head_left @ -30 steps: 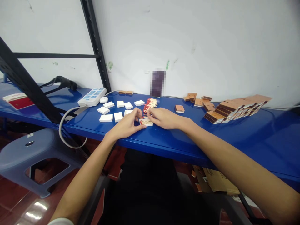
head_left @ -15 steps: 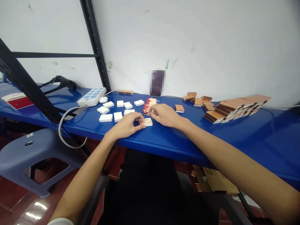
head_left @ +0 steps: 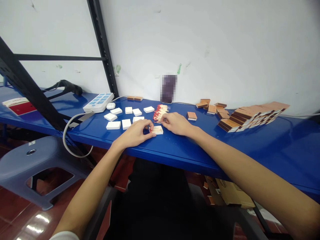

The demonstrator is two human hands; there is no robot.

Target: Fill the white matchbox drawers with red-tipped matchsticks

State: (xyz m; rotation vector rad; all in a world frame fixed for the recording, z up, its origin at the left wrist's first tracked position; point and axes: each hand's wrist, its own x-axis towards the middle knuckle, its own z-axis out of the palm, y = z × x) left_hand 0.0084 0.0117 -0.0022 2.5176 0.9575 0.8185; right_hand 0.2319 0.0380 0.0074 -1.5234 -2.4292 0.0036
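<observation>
A small white matchbox tray point(head_left: 159, 130) with some red-tipped matches in it lies near the table's front edge. My left hand point(head_left: 136, 133) grips its left end between thumb and fingers. Just behind the tray is a loose pile of red-headed matches point(head_left: 160, 113). At the right edge of that pile, my right hand point(head_left: 176, 123) has its fingertips pinched together, low over the table; what they hold, if anything, is too small to make out. Several white trays point(head_left: 113, 125) lie to the left of the pile, one partly behind my left hand.
Brown matchboxes are stacked point(head_left: 246, 115) at the right, with a looser heap point(head_left: 212, 109) beside them and a single matchbox point(head_left: 192, 115) nearer. A phone point(head_left: 168, 88) leans on the wall. At the left are a power strip point(head_left: 98, 102), its cable and a white earphone case point(head_left: 110, 106).
My right hand has shifted slightly right and down from the match pile, its fingers still pinched. The left hand keeps its hold on the tray.
</observation>
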